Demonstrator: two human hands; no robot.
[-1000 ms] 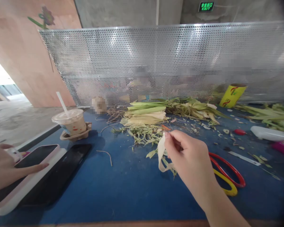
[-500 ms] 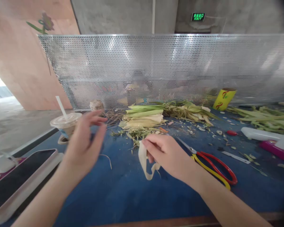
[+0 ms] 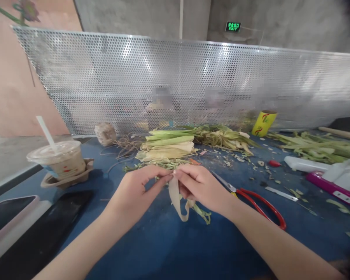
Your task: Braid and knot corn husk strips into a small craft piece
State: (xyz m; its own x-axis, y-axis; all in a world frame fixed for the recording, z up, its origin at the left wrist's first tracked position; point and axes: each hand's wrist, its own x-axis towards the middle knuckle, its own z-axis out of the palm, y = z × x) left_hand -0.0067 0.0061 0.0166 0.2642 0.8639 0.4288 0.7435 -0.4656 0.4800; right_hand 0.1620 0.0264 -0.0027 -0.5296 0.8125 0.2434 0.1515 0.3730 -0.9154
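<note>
Left hand (image 3: 140, 190) and right hand (image 3: 204, 186) together, both pinching pale strip (image 3: 175, 198) near its top; scissors (image 3: 241, 191) beside right hand; husk stack (image 3: 169, 144) beyond.

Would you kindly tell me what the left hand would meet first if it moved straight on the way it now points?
The left hand would probably meet the right hand at the pale strip; whether they touch is unclear.

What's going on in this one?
A person's right hand pinches a thin, pale, ribbon-like strip, which hangs curled over a blue table; the left hand meets the right, fingertip to fingertip, at its top. Red-handled metal scissors lie to the right, and green and cream leafy husks are stacked beyond the hands.
</note>
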